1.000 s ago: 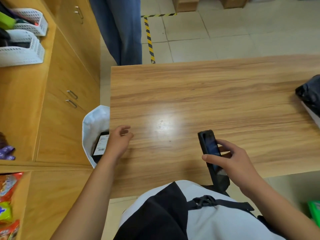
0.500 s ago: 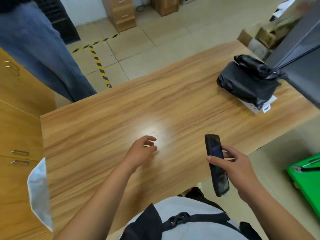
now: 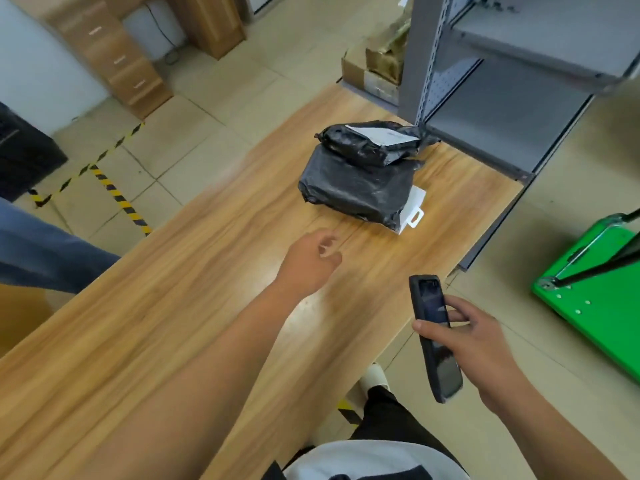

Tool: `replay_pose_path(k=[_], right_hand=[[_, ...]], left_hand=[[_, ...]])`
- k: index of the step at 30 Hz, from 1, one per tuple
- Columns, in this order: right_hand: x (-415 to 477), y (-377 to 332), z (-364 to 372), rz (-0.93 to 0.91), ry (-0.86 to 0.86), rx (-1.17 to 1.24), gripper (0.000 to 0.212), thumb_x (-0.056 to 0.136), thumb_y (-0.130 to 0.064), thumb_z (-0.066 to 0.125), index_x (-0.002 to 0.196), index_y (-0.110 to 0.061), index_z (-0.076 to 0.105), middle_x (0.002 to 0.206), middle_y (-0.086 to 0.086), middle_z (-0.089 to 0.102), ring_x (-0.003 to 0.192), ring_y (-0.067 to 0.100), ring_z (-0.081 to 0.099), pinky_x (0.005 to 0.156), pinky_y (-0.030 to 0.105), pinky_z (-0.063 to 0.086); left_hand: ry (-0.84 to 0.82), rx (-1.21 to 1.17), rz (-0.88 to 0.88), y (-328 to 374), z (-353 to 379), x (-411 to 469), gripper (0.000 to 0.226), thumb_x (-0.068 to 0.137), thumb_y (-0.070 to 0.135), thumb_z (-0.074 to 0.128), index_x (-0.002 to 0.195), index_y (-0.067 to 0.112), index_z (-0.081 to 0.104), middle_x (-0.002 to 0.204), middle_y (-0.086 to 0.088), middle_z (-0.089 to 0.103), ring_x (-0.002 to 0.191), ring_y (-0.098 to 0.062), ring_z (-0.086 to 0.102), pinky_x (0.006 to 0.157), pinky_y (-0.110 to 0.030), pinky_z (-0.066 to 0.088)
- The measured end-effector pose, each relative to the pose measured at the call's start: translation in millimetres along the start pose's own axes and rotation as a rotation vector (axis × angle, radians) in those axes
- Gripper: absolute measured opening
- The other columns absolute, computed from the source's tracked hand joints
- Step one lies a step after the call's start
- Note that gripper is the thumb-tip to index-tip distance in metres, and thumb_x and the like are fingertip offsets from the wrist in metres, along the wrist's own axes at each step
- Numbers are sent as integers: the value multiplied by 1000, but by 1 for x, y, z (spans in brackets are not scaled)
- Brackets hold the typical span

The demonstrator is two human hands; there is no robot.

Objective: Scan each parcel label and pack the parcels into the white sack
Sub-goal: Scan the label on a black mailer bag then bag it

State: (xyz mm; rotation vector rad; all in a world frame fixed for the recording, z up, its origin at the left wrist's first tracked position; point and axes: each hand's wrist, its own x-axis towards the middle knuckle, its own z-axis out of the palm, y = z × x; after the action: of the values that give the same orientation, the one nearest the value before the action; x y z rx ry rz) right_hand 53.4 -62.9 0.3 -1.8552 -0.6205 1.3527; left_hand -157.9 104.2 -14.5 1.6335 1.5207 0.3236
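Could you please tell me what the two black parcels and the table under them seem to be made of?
The upper parcel and lower parcel look wrapped in thin black plastic film: glossy, creased, bunched at the ends. The table looks like wood-grain laminate or varnished wood: streaky brown grain under a shiny glare; I cannot tell which.

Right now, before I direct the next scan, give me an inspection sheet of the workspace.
Surface: wooden table, glare spot near the middle.
Job's things: small black parcel with white label lies on large black parcel, which lies on a white flat pack; white sack not in view.
Clutter: nothing seen.
Hands: left hand over the table, fingers loosely curled, holding nothing; right hand grips scanner.
Cables: thin dark cable by the far wall.
Surroundings: grey shelf unit, green cart, cardboard boxes, drawer unit, hazard tape, another person's leg.
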Motion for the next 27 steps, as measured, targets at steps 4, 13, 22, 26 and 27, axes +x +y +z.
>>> replay_pose_path(k=[4,13,22,26,27], right_hand=[[10,5,-21,18,15,18,54,67,-24,89,116,-26,67,102,5,70,71,14,72,51,20,48],[19,9,-44,30,55,86,59,70,-19,88,123,-23,62,102,0,68,66,5,71,47,12,47],[12,17,-59,49,85,129,64,68,-16,89,126,-19,61,100,5,68,66,11,73,49,19,50],[12,16,-57,21,72,101,63,65,-20,91,122,-22,64,102,6,68,71,20,74,61,31,54],[13,14,-55,10,64,93,64,64,-22,91,122,-23,64,103,5,68,75,22,74,62,32,54]], left_hand=[[95,276,230,44,-7,65,43,90,20,65,132,18,55,128,-5,55,107,-22,58,89,-34,46],[173,611,357,103,-1,156,50,87,18,67,135,24,54,141,-7,42,130,-31,36,96,-44,45],[319,377,346,115,-11,172,12,94,10,58,100,13,68,119,-9,56,107,-24,51,91,-30,42],[386,114,235,126,-42,164,15,95,13,56,105,18,66,125,-10,53,102,-18,50,87,-18,37],[407,39,213,127,-52,158,16,94,16,56,100,27,66,124,-12,55,105,-24,55,91,-27,44]])
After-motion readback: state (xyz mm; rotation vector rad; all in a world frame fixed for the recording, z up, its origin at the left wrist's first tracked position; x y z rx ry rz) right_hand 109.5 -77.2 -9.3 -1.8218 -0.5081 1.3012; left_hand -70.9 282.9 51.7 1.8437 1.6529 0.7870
